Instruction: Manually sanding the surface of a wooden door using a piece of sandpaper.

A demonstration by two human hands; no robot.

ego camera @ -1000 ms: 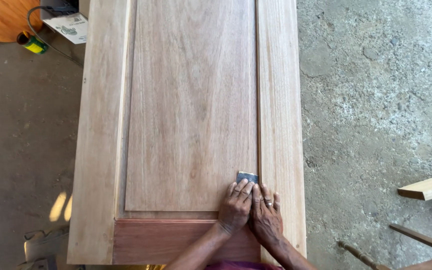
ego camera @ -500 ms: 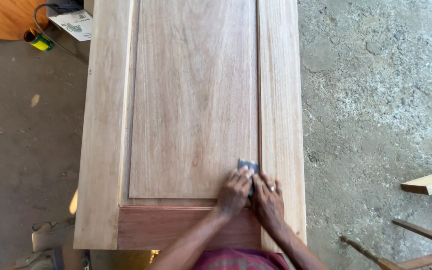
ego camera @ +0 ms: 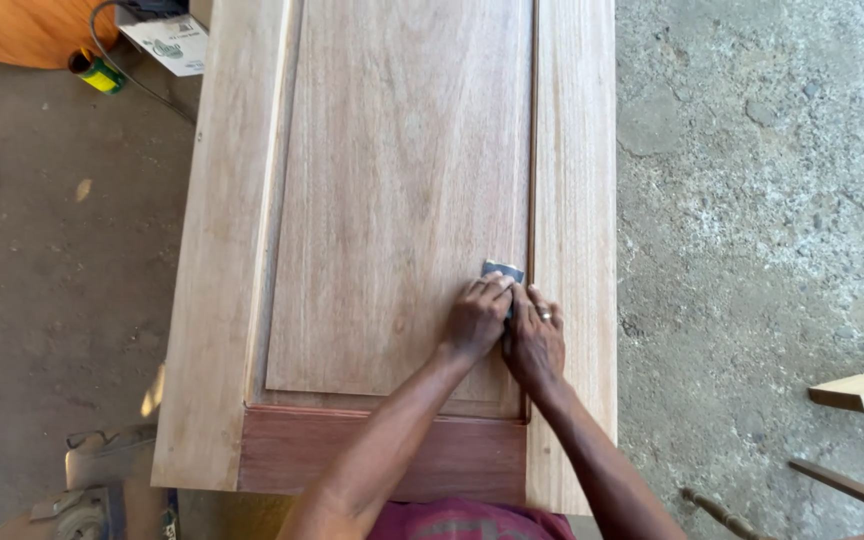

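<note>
Both hands press a small dark piece of sandpaper (ego camera: 503,272) flat against a pale wooden door (ego camera: 402,200), right at the edge of its raised centre panel, just beside the groove (ego camera: 532,180) that runs along the right stile. The left hand (ego camera: 477,320) lies on the panel with its fingers (ego camera: 492,292) curled down over the paper's near edge; the right hand (ego camera: 535,340), a ring on one finger, sits touching it on the groove side, fingers bent and bearing on the same piece, so both hands are closed down onto the paper rather than wrapped around it. To do this sanding well, I would judge that the strokes should follow the long grain, with even pressure from both hands and the paper's edge kept snug to the panel border (tilting it could round the crisp shoulder or scuff the stile). The door lies flat, overhanging whatever carries it, which is hidden underneath; its bottom rail (ego camera: 382,455) is a darker, reddish wood. Around it is a rough grey concrete floor (ego camera: 752,200), patched and dusty. At the top left sit a small yellow-green can (ego camera: 98,74), a black cable and a pale box (ego camera: 167,40); loose lengths of timber (ego camera: 862,388) lie at the lower right.
</note>
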